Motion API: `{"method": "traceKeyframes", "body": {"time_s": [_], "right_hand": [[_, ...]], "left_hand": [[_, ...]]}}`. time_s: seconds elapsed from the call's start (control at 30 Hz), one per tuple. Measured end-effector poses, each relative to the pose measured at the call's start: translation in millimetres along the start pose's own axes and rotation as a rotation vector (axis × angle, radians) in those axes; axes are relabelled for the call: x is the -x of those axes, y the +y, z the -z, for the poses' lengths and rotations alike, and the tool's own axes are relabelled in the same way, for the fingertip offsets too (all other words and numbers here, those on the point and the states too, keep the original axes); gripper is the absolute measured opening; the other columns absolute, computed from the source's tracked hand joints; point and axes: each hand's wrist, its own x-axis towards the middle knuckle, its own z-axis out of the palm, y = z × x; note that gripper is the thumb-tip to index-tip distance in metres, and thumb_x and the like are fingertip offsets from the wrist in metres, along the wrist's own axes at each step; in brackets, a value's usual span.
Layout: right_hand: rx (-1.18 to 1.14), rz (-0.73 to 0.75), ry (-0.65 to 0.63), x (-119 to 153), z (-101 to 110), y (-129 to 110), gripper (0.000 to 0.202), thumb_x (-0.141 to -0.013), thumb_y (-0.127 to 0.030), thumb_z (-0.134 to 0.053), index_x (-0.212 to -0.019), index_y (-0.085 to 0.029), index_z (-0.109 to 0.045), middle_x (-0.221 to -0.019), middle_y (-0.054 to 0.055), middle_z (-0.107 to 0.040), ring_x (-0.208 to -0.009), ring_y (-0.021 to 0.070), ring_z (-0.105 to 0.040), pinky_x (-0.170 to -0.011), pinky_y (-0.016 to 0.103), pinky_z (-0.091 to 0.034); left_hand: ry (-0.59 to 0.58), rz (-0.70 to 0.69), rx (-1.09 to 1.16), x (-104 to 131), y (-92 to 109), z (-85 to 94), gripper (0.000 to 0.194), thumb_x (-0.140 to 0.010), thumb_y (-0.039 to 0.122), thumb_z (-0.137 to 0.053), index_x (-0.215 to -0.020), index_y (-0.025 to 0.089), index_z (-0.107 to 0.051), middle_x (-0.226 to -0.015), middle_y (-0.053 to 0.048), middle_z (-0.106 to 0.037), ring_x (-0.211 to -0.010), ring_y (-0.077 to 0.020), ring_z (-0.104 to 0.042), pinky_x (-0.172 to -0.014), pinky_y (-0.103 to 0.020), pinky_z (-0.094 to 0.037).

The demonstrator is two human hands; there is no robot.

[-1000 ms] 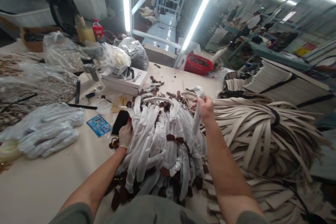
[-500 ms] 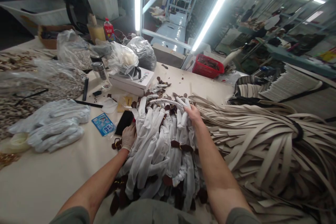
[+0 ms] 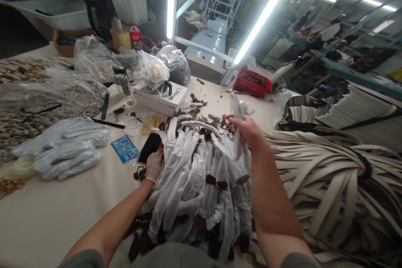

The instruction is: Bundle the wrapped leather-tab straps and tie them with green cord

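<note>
The right hand [image 3: 246, 129] pinches one long strip in thin white wrapping [image 3: 239, 144] between its fingers, above the right side of the pile. A part of this strip hangs down below the hand. The left hand [image 3: 154, 166], in a pale thin glove, lies at the left edge of the pile; its fingers touch the white strips there, but I cannot tell whether they grip one.

The big pile of white-wrapped strips with dark brown tabs and gold-coloured buckles [image 3: 188, 176] is on the cream-coloured table [image 3: 78, 213], in the middle, directly in front of the person. Just beside the left hand is a flat black rectangular object [image 3: 149, 147], and to the left of it a blue printed packet [image 3: 124, 149]. Behind the pile stand a white cardboard box [image 3: 161, 98] and, farther right, a red plastic basket [image 3: 252, 82]. On the right lies a large bundle of flat beige straps [image 3: 326, 163], bound with a black band.
</note>
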Motion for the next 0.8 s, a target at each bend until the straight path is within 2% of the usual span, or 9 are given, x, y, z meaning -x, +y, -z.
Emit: {"method": "traceKeyframes", "body": {"time_s": [0.1, 0.17, 0.23, 0.37, 0.47, 0.57, 0.63, 0.7, 0.8], "right_hand": [[0.52, -0.117, -0.065, -42, -38, 13, 0.024, -0.092, -0.027, -0.057, -0.099, -0.01, -0.073, -0.094, 0.011, -0.072, -0.084, 0.0217, -0.067, -0.075, 0.027, -0.052], [0.646, -0.143, -0.101, -56, -65, 24, 0.014, -0.087, -0.017, -0.063, -0.089, -0.01, -0.075, -0.098, 0.015, -0.073, -0.098, 0.0278, -0.068, -0.085, 0.03, -0.051], [0.752, -0.149, -0.101, -59, -87, 34, 0.014, -0.085, -0.01, -0.063, -0.093, -0.011, -0.075, -0.108, 0.018, -0.072, -0.108, 0.03, -0.066, -0.093, 0.032, -0.049], [0.862, -0.151, -0.005, -55, -103, 41, 0.026, -0.09, -0.014, -0.062, -0.113, -0.012, -0.073, -0.119, 0.02, -0.069, -0.116, 0.0319, -0.063, -0.101, 0.039, -0.045], [0.833, -0.136, 0.044, -49, -87, 37, 0.029, -0.089, -0.021, -0.066, -0.116, -0.014, -0.071, -0.118, 0.017, -0.07, -0.114, 0.031, -0.063, -0.096, 0.036, -0.047], [0.735, -0.074, 0.103, -29, -50, 34, 0.027, -0.088, -0.033, -0.068, -0.109, -0.017, -0.072, -0.105, 0.009, -0.072, -0.101, 0.0258, -0.065, -0.085, 0.031, -0.049], [0.447, 0.026, 0.175, -4, -20, 35, 0.031, -0.083, -0.042, -0.068, -0.101, -0.016, -0.071, -0.09, 0.005, -0.071, -0.086, 0.022, -0.064, -0.076, 0.029, -0.049], [0.014, 0.122, 0.256, 28, 8, 36, 0.04, -0.072, -0.05, -0.073, -0.095, -0.017, -0.067, -0.08, 0.002, -0.067, -0.071, 0.0187, -0.06, -0.066, 0.029, -0.049], [-0.416, 0.15, 0.363, 85, 41, 38, 0.054, -0.059, -0.055, -0.083, -0.095, -0.02, -0.062, -0.075, -0.001, -0.064, -0.06, 0.0163, -0.055, -0.054, 0.028, -0.047]], "left_hand": [[-0.001, 0.001, 0.0, 0, 1, 1.0, 0.048, -0.093, 0.024, -0.054, -0.139, 0.014, -0.061, -0.131, -0.018, -0.065, -0.112, -0.0314, -0.062, -0.102, -0.044, -0.046], [-0.003, 0.006, 0.008, 0, 1, 1.2, 0.047, -0.094, 0.024, -0.053, -0.138, 0.013, -0.061, -0.131, -0.018, -0.066, -0.112, -0.0314, -0.062, -0.103, -0.044, -0.045], [-0.001, 0.009, 0.025, 0, 1, 1.0, 0.045, -0.094, 0.024, -0.053, -0.138, 0.014, -0.062, -0.135, -0.017, -0.064, -0.115, -0.031, -0.061, -0.105, -0.044, -0.044], [-0.02, 0.031, 0.045, -2, 2, 1.9, 0.044, -0.093, 0.024, -0.056, -0.136, 0.016, -0.064, -0.137, -0.017, -0.063, -0.117, -0.0306, -0.061, -0.107, -0.045, -0.043], [-0.048, 0.053, 0.042, -4, 3, 4.3, 0.044, -0.093, 0.023, -0.055, -0.135, 0.015, -0.064, -0.132, -0.017, -0.065, -0.116, -0.0312, -0.061, -0.106, -0.044, -0.043], [-0.054, 0.057, 0.038, -5, 4, 7.0, 0.044, -0.094, 0.024, -0.053, -0.135, 0.014, -0.063, -0.132, -0.019, -0.064, -0.117, -0.0327, -0.06, -0.105, -0.046, -0.043], [-0.053, 0.057, 0.043, -6, 4, 8.8, 0.044, -0.094, 0.024, -0.052, -0.135, 0.014, -0.063, -0.13, -0.02, -0.064, -0.116, -0.0332, -0.06, -0.105, -0.046, -0.043], [-0.053, 0.056, 0.054, -8, 5, 10.6, 0.042, -0.093, 0.023, -0.052, -0.133, 0.014, -0.064, -0.126, -0.02, -0.066, -0.115, -0.033, -0.06, -0.104, -0.046, -0.044], [-0.064, 0.061, 0.068, -12, 7, 15.1, 0.04, -0.092, 0.021, -0.051, -0.128, 0.014, -0.066, -0.121, -0.021, -0.068, -0.114, -0.0331, -0.061, -0.103, -0.045, -0.045]]}}
